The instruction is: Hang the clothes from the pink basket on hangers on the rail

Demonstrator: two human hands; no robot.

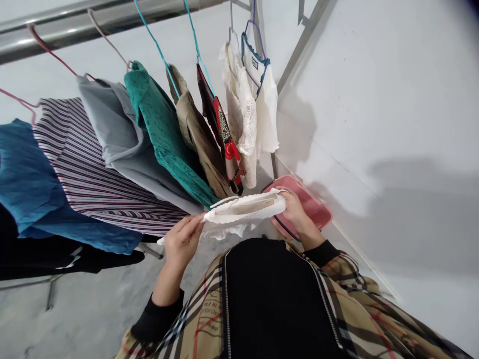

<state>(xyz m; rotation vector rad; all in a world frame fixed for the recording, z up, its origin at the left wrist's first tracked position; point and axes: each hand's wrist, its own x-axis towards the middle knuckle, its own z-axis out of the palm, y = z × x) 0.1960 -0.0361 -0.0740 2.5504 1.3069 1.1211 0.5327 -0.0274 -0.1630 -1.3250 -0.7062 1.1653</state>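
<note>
A white garment (245, 209) with a scalloped edge is stretched level between my two hands in front of my chest. My left hand (182, 240) pinches its left end, fingers and thumb closed on the cloth. At the other end my right hand (294, 207) grips the edge, its fingers partly hidden behind the cloth. The opening of the garment faces up, and its lower part hangs down toward the floor. A thin pale curved piece (224, 201), which looks like a hanger hook, lies along its far edge.
A metal rail (112, 25) carries several garments on hangers, among them a green velvety one (164, 134), a striped one (93, 164) and a white top with blue trim (267, 109). Behind my right hand a pink basin (310, 209) stands on the floor by the white wall (392, 124).
</note>
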